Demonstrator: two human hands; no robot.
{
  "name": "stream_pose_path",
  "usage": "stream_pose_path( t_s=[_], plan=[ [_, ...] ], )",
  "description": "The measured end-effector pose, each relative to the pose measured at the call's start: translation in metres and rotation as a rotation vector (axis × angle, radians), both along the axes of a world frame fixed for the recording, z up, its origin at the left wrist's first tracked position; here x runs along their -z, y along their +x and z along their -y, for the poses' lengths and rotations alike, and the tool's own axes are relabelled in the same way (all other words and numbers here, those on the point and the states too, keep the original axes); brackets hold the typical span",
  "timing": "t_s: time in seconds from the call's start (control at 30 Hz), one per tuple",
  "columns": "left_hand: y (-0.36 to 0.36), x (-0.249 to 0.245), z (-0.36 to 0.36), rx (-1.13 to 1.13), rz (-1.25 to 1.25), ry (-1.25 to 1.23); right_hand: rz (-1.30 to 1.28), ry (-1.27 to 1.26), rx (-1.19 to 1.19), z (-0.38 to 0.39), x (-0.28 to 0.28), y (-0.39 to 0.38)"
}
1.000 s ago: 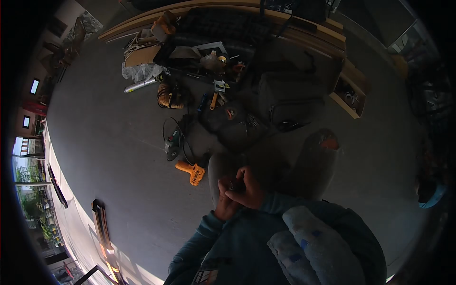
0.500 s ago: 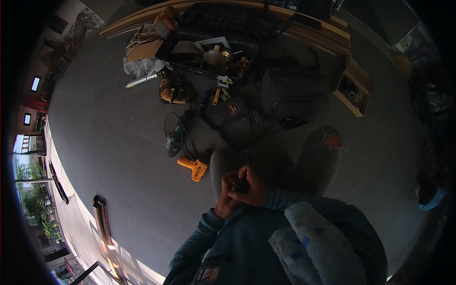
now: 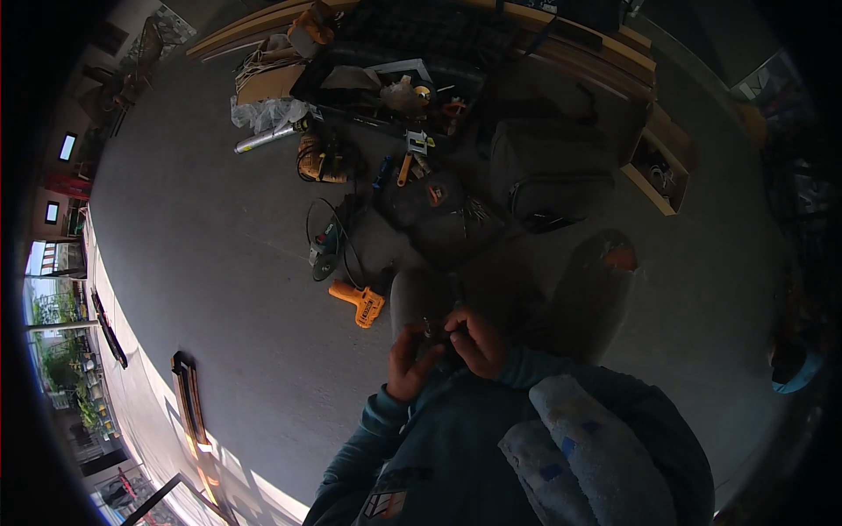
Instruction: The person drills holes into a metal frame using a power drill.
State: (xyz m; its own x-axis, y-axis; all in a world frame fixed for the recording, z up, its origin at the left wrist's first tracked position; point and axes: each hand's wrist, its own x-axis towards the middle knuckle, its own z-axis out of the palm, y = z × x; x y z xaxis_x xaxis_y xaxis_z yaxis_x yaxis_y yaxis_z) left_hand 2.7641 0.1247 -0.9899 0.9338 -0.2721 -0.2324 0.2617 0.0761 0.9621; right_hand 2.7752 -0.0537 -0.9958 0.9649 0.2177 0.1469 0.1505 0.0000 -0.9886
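Close in front of my body, both hands work at lap height over a small dark part (image 3: 436, 335) with a thin metallic bit showing. My left hand (image 3: 410, 364) is closed on its left side, thumb and fingers curled round it. From the right, my right hand (image 3: 479, 342) pinches with thumb and forefinger at the same spot; what its fingertips hold, I cannot tell. On the floor just beyond my left hand lies a yellow drill body (image 3: 360, 303), and past it a green angle grinder (image 3: 325, 250) with its cord looped beside it.
An open black toolbox (image 3: 351, 118) full of tools stands ahead, with a dark bag (image 3: 548, 175) to its right. Drill bits (image 3: 474, 210) lie on a dark mat. Further right is a cardboard box (image 3: 658, 167). Long boards (image 3: 588, 53) lie at the back.
My hands have moved slightly apart from their tight clasp round the dark part. A thin metallic bit now shows between them. The view has shifted slightly.
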Motion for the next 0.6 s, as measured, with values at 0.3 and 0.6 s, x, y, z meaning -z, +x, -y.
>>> stream_pose_path(
  t_s=[0.3,0.6],
  plan=[
    [0.000,0.004,0.017,-0.128,0.136,0.177,0.142,-0.049,0.026,-0.003,0.002,0.003],
    [0.005,0.011,0.020,0.234,0.871,0.488,-0.101,0.234,0.059,-0.022,0.021,0.002]
  ],
)
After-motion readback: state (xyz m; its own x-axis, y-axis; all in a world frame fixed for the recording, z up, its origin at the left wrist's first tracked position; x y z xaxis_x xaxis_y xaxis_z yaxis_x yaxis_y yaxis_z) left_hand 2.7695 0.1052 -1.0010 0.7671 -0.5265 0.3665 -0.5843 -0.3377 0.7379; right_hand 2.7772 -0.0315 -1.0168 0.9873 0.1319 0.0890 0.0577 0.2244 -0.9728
